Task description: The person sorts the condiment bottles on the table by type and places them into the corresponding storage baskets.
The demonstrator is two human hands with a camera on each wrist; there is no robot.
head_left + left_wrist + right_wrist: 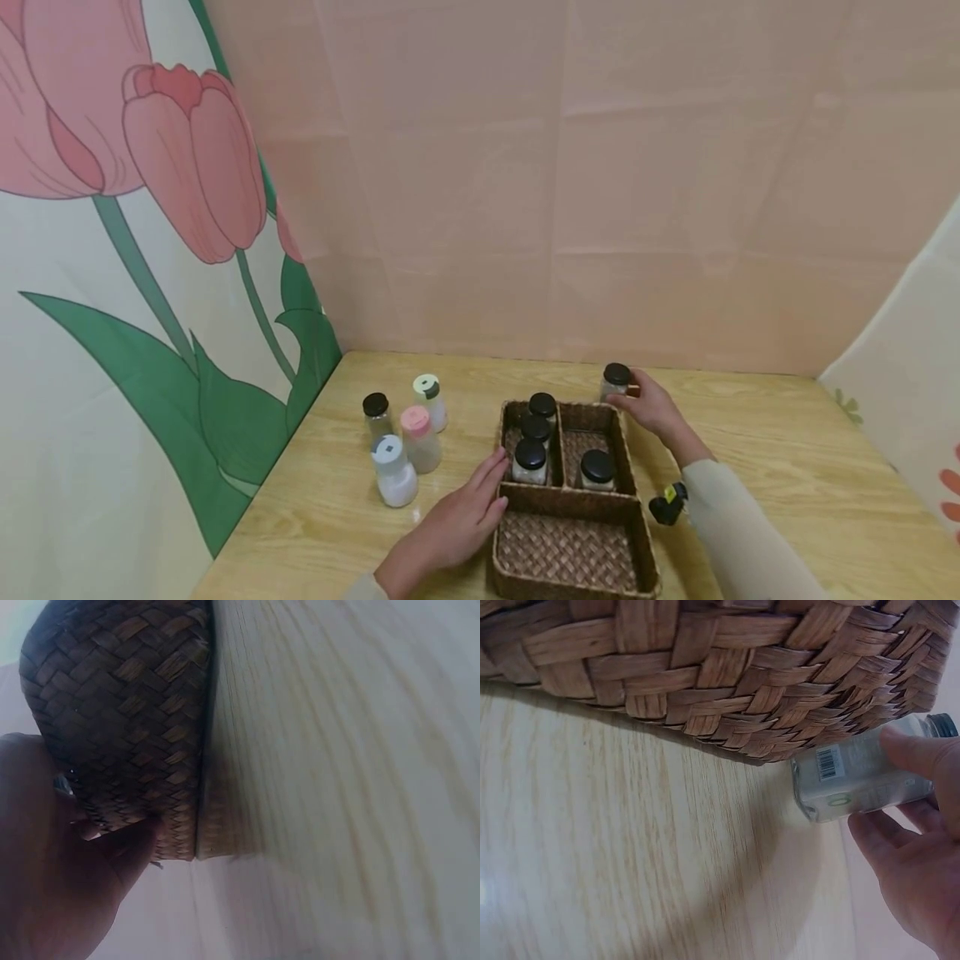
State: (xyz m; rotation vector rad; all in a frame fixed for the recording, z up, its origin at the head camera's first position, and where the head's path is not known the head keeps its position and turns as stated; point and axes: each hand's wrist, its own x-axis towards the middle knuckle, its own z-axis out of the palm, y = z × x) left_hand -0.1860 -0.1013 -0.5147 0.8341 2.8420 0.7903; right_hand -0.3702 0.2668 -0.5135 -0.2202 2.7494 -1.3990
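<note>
My right hand (651, 408) grips a square clear glass jar (855, 769) with a black lid, thumb on one side and fingers on the other. This jar is tilted just beyond the far right corner of a brown woven basket (570, 490), its base close to the outer wall in the right wrist view. My left hand (465, 512) rests its fairly straight fingers at the basket's left rim, the thumb against the outer wall. Several black-lidded jars (530, 462) line the back left compartment; one more black-lidded jar (597, 471) stands in the back right one. The wide front compartment holds nothing.
Left of the basket stand a black-capped bottle (377, 417), a pale green-capped bottle (431, 402), a pink-capped bottle (420, 439) and a light blue-capped bottle (394, 471). A black device with a yellow label (669, 503) is by the right sleeve. A curtain (570, 183) hangs behind the wooden table (787, 433).
</note>
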